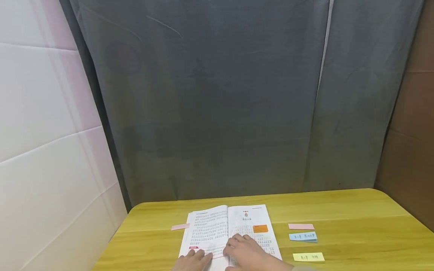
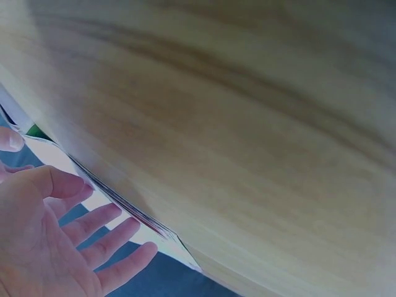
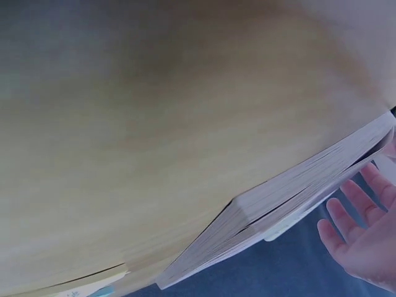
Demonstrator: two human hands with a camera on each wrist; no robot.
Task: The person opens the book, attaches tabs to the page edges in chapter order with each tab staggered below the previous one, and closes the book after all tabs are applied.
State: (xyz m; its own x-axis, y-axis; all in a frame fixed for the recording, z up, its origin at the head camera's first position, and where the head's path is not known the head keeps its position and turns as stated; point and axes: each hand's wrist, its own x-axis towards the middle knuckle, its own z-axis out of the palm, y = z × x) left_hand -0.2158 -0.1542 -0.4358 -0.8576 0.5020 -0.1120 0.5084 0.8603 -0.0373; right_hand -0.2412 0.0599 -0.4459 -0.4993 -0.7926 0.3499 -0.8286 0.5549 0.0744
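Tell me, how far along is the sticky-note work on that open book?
One pink note already sticks out past the book's left edge. In hand: the left hand and right hand press flat on the lower pages. Left: a pink, a blue and a yellow note lie on the table.

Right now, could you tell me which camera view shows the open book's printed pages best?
The head view: the open book lies flat, both pages facing up under the left hand and right hand. The left wrist view shows only its page edges; the right wrist view shows the page block edge-on.
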